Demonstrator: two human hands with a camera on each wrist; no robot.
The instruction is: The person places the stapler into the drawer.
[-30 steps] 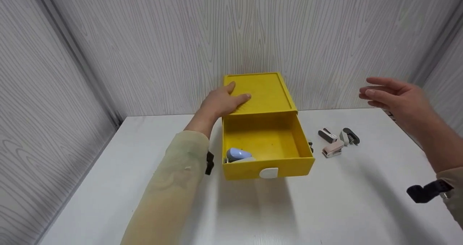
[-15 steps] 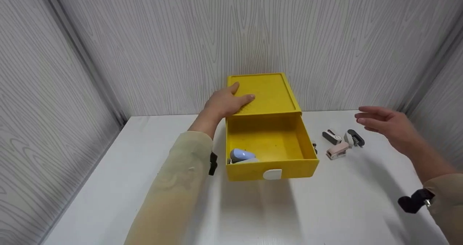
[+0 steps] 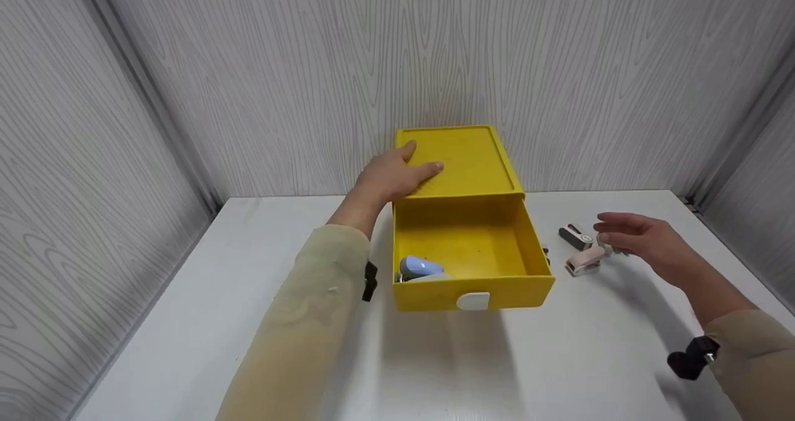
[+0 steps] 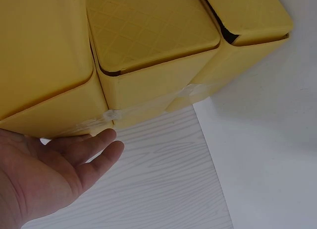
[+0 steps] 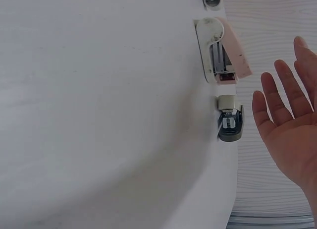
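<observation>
A yellow drawer box (image 3: 459,157) stands against the back wall with its drawer (image 3: 472,256) pulled out toward me. A light blue stapler (image 3: 419,267) lies in the drawer's front left corner. My left hand (image 3: 394,174) rests flat on the box's top left, fingers straight (image 4: 94,149). My right hand (image 3: 633,238) hovers open just above several small staplers on the table: a pink one (image 3: 584,259) (image 5: 223,53), a dark grey one (image 3: 574,236) and a grey-green one (image 5: 229,121). It holds nothing.
The white table (image 3: 248,321) is boxed in by grey wood-grain walls at the back and both sides. A white handle (image 3: 473,300) sits on the drawer front. A small dark object (image 3: 546,256) lies by the drawer's right side.
My right hand has come down from high at the right to just over the staplers. The left hand has stayed on the box top.
</observation>
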